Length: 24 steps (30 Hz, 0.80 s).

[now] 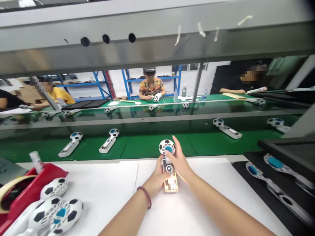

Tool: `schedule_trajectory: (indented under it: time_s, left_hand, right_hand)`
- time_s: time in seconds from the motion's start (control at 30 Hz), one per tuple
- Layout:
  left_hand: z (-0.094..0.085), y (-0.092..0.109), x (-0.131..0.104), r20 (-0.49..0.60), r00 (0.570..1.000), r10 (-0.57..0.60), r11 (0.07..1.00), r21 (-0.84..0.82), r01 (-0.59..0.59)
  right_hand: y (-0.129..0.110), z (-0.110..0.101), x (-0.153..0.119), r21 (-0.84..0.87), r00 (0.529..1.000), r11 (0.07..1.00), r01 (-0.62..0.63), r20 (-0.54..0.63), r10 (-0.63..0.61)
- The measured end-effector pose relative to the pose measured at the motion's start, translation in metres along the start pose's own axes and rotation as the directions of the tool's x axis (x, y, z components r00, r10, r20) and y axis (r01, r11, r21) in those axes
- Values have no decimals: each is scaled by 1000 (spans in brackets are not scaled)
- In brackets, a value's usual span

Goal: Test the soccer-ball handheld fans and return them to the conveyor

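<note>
In front of me, at the far edge of the white work surface, I hold a handheld fan (167, 146) with a round soccer-ball-patterned head and a blue centre. Its handle is toward me, with a small round display in the middle and a lit, glowing lower end. My left hand (157, 178) is closed round the left side of the handle. My right hand (180, 160) grips the head and upper handle from the right, thumb on the front near the blue centre. The fingers behind the fan are hidden.
Beyond runs a green conveyor belt (142, 144) carrying several similar fans. At left lie a red bin (49, 170) with a tape roll and several soccer-ball fan heads (66, 216). More fans (278, 193) rest on black trays at right. Co-workers sit across the line; a metal beam spans overhead.
</note>
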<state>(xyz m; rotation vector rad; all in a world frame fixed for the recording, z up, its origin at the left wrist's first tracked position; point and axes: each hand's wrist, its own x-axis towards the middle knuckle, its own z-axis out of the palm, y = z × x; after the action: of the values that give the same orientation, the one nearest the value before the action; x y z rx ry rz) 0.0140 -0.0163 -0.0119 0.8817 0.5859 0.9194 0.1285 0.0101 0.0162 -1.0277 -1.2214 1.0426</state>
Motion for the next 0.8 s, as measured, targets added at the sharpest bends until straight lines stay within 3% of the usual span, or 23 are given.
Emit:
schedule_trajectory:
  time_s: [0.1,0.23,0.47,0.8]
  left_hand:
    - [-2,0,2,16,999,-29,999,37,28]
    - [-6,-3,3,46,998,-29,995,99,25]
    - [-5,-2,0,69,997,-34,971,238,17]
    - [-12,-7,2,93,996,-4,963,268,-21]
  right_hand:
    - [9,2,-1,228,990,964,-138,22,137]
    - [6,3,-3,376,983,908,-184,48,179]
    - [-1,-2,-12,287,984,944,-163,-19,176]
    - [-1,-2,-16,240,992,966,-99,-50,114]
